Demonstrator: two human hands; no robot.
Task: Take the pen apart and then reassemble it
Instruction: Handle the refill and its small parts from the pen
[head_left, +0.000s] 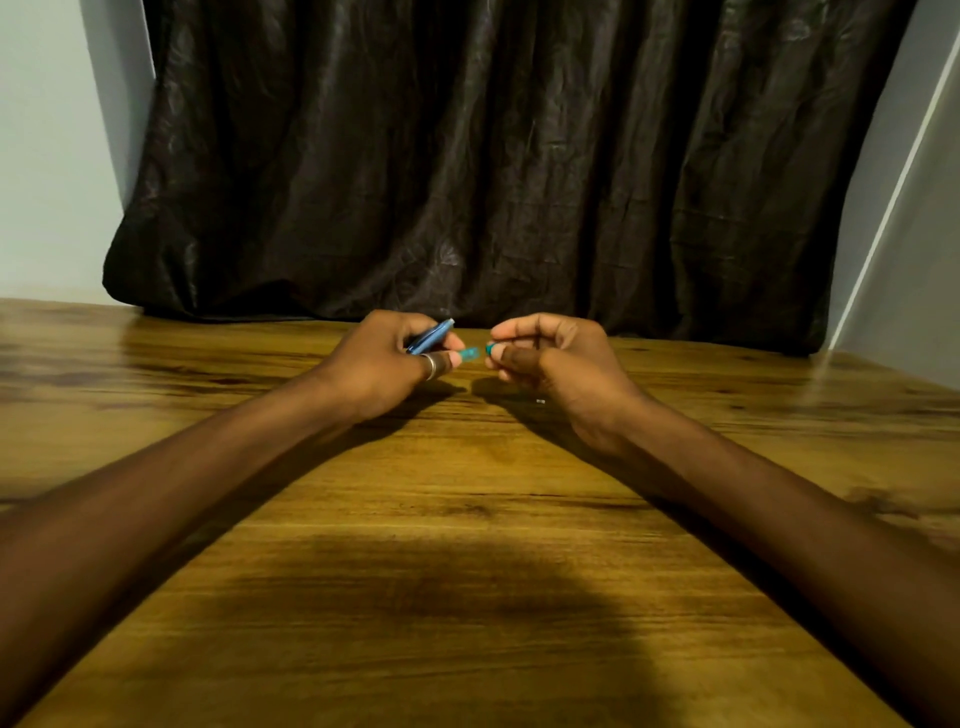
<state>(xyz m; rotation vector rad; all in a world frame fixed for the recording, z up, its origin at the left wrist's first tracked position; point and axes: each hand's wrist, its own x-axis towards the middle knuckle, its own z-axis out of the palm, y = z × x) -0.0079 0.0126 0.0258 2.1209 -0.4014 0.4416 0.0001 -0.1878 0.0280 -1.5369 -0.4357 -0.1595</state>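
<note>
Wooden table (467, 519) lies under both hands. Above the table, the left hand (382, 364) grips a blue pen part (431, 336) in its fingers, and a small teal piece (469, 354) sticks out past its thumb. A ring (431, 365) sits on that thumb. The right hand (550, 358) pinches another teal piece (490, 347) just beside the first one, not touching it. A dark curtain (493, 156) hangs behind the table.

No legible text, labels or nos. anywhere.
</note>
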